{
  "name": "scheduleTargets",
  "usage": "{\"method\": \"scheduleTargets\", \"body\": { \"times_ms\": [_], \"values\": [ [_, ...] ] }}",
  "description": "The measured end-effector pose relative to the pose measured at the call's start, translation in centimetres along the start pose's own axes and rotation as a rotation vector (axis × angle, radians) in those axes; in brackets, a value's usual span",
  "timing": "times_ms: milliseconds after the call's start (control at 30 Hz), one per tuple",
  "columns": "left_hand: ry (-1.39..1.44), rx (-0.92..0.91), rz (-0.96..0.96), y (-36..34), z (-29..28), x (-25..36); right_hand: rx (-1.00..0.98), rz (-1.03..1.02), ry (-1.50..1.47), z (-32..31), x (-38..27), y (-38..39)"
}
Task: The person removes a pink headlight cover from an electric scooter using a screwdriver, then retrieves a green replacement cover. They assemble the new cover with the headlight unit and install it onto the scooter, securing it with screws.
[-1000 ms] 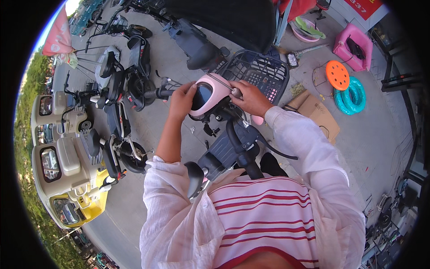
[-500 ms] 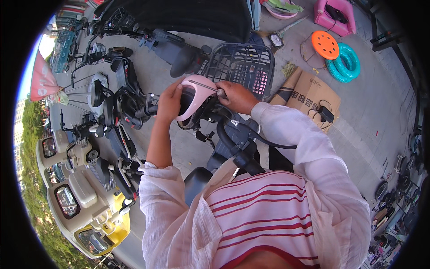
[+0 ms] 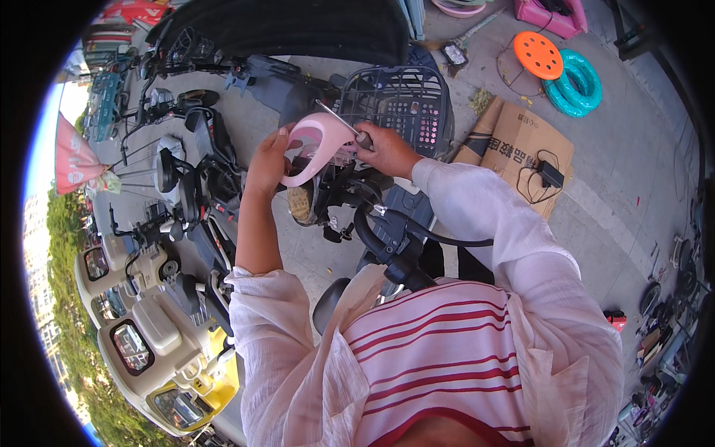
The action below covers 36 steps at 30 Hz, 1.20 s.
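My left hand (image 3: 268, 160) is closed on the left side of a pink, ring-shaped plastic cover (image 3: 324, 149), with its opening visible. My right hand (image 3: 383, 153) grips a screwdriver (image 3: 364, 140), whose metal shaft points up and left across the cover, and is at the cover's right edge. The cover is tilted over the dark handlebar assembly (image 3: 339, 201) of an electric scooter in front of me; a tan part (image 3: 299, 205) shows beneath it. Just beyond my right hand is a black basket (image 3: 395, 108) with pink flower shapes.
Parked scooters (image 3: 208, 149) and beige covered vehicles (image 3: 149, 335) stand at left. At right are flattened cardboard (image 3: 506, 149) with a black charger (image 3: 549, 174), an orange stool (image 3: 538, 54), teal rings (image 3: 577, 97) and a pink seat (image 3: 551, 18). Assorted metal items crowd the right edge.
Both hands have moved leftward in the picture with the pink cover, which is now tilted up, showing an opening where the dark display was. The screwdriver shaft now angles higher.
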<state>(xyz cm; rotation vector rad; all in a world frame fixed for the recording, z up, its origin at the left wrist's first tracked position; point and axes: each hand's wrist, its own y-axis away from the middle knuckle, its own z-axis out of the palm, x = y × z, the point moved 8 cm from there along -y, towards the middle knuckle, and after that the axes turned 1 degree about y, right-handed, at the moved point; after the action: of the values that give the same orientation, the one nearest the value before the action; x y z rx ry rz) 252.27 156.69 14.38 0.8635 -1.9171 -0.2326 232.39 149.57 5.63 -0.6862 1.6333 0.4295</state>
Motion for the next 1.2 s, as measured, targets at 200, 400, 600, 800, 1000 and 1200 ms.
{"method": "scheduleTargets", "body": {
  "times_ms": [200,400,600,800,1000,1200],
  "values": [
    [0.220,0.121,0.219,1.6,-1.6,2.0,0.194,0.354,-0.346,-2.8,1.7,-0.7],
    [0.285,0.403,0.469,6.5,-2.5,-7.4,0.214,0.318,-0.540,-9.3,-1.6,3.7],
    [0.124,0.222,0.533,9.6,2.0,-8.0,0.424,0.347,-0.514,-15.3,-2.5,14.3],
    [-0.033,0.521,0.779,14.4,1.8,-6.4,0.608,0.403,-0.476,-18.4,-2.8,24.5],
    [-0.306,0.500,0.984,16.1,0.0,-6.6,0.685,0.415,-0.449,-18.2,-5.1,28.1],
    [-0.667,0.518,1.187,17.2,0.6,-5.3,0.675,0.383,-0.433,-17.3,-7.2,27.5]
  ]
}}
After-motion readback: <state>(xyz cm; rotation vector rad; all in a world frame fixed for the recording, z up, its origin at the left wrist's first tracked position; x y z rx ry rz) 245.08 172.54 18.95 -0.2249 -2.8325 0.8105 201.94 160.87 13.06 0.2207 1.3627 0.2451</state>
